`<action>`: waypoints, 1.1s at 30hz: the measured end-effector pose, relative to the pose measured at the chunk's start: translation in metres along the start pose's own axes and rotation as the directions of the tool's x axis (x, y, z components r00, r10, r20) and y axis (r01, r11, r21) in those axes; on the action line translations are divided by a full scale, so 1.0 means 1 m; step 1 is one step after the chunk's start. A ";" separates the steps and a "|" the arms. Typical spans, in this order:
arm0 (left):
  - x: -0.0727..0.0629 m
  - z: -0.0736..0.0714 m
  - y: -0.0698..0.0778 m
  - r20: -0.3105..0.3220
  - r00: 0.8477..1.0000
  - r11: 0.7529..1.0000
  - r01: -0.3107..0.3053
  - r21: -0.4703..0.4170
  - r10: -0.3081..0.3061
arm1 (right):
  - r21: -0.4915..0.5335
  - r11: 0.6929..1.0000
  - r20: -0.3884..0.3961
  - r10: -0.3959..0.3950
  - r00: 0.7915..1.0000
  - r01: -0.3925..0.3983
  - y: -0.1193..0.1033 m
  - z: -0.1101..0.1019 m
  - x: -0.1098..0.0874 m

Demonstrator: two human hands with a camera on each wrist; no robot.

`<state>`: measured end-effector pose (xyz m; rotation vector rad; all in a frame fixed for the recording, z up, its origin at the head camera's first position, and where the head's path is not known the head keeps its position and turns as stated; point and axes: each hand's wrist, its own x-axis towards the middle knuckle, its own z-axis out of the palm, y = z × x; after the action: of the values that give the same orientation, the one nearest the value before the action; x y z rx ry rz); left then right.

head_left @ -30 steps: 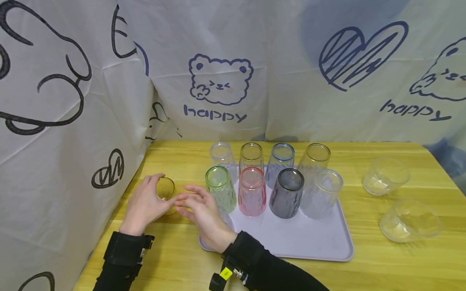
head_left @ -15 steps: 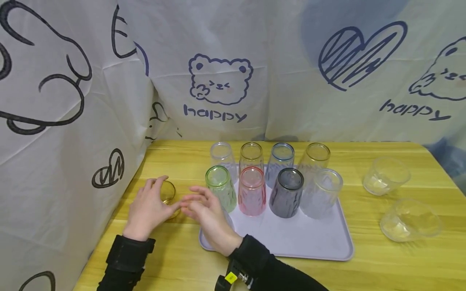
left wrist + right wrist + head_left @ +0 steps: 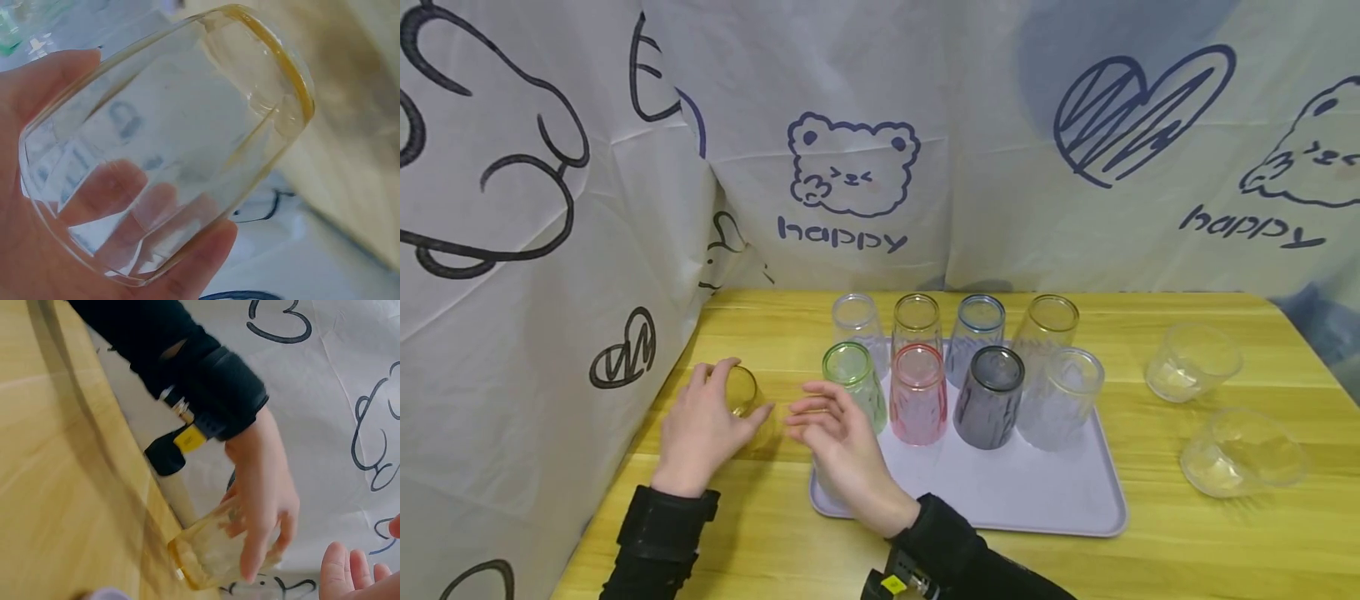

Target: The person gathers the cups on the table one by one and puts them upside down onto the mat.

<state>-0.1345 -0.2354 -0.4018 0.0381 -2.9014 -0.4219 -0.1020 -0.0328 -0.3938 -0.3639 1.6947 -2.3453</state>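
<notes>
My left hand (image 3: 700,429) grips a drinking glass (image 3: 743,387) with a yellow tint at the left of the table. In the left wrist view the fingers and thumb curl round the see-through wall of the glass (image 3: 181,112), and its thick amber edge points away from the palm. The right wrist view shows that amber end low, close over the wood. My right hand (image 3: 850,458) is apart from the glass, its fingers loosely bent and holding nothing, over the left side of a lavender tray (image 3: 1000,496). It partly covers a green glass (image 3: 861,387).
On the tray stand two rows of glasses, among them a pink glass (image 3: 919,400), a dark grey glass (image 3: 990,400) and a blue-rimmed glass (image 3: 977,337). To the right, two clear glasses (image 3: 1191,367) sit on the table (image 3: 1150,558). A printed cloth (image 3: 985,208) hangs behind and at left.
My right hand has drawn away to the right from the left hand and the yellow glass. The left thumb and fingers have shifted slightly, still round the glass.
</notes>
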 end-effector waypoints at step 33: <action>0.001 -0.064 0.118 -0.458 0.879 0.775 -0.382 -0.504 0.135 | -0.066 0.922 -0.100 -0.387 0.917 0.382 -0.047 -0.069 -0.020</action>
<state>-0.1215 -0.1400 -0.3079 -0.3401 -2.2151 -1.0887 -0.1079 0.0502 -0.3711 -0.6392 1.8746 -2.6462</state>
